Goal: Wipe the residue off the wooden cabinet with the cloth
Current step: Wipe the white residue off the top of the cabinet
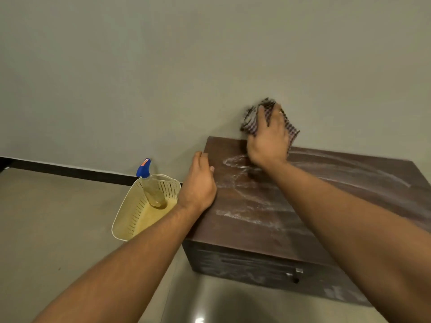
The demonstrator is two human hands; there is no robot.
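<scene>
Checked cloth (270,117) sits bunched under your right hand (268,141), fingers spread and pressing it at the back edge of the wooden cabinet (303,206) by the wall, likely to begin a stroke there. Your left hand (200,183) lies open over the cabinet's left edge, probably bracing you, while whitish residue (245,215) streaks the top.
</scene>
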